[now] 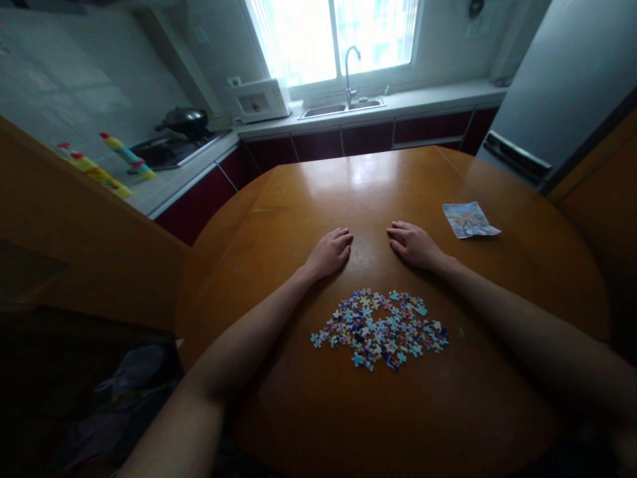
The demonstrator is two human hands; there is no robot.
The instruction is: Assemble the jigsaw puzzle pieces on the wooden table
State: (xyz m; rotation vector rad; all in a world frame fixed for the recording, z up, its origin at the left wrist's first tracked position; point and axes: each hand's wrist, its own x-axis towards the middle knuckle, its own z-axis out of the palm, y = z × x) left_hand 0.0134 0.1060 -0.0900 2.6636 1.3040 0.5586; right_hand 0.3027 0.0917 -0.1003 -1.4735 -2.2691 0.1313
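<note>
My left hand (330, 253) and my right hand (414, 244) lie flat, palms down, on a round wooden table (348, 411), fingers stretched toward each other with a small gap between them. Neither holds anything. Just in front of me, nearer than the hands, a pile of several small colourful jigsaw pieces (382, 328) is spread on the table between my forearms. A printed puzzle picture sheet (469, 220) lies to the right of my right hand, apart from it.
A kitchen counter runs behind the table with a sink and tap (348, 86), a white microwave (261, 99), a stove with a wok (185, 121) and coloured bottles (127, 156). A grey fridge (562, 86) stands at the right. A wooden partition (74, 232) flanks the left.
</note>
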